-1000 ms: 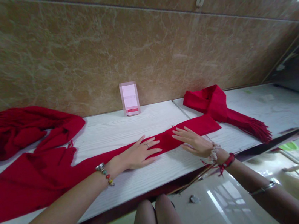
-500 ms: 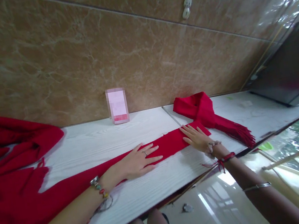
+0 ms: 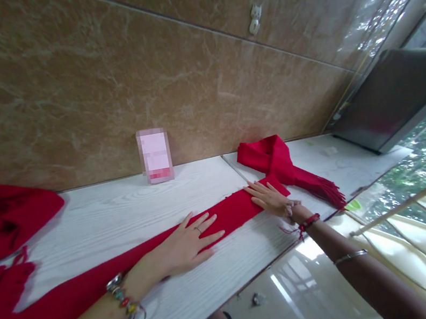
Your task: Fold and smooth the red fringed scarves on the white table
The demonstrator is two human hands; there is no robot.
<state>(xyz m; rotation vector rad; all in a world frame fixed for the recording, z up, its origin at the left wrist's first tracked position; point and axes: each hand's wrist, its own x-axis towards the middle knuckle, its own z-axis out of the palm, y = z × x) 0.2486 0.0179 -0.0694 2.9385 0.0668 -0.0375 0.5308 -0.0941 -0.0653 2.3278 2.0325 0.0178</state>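
A long red scarf (image 3: 232, 213) stretches across the white wood-grain table (image 3: 122, 202), folded into a flat band. My left hand (image 3: 188, 242) lies palm down on the band with its fingers spread. Farther right, my right hand (image 3: 267, 198) rests flat near the band's end, fingers stretched out. Just beyond it, a looped red piece with a fringed end (image 3: 294, 167) lies on the tabletop; whether it joins the band cannot be made out. At the left, more red cloth (image 3: 11, 220) is bunched in loose folds.
A pixelated pink-and-white box (image 3: 155, 155) stands against the brown marbled wall (image 3: 83, 94). At the right end is a dark panel-like appliance (image 3: 394, 96). A small white hook (image 3: 255, 19) is fixed to the wall. Below the table's front edge are tiled floor and a pale railing (image 3: 405, 236).
The view has shifted, so everything appears somewhat farther left. Both hands stay flat on the red band, with little visible change in their position on it.
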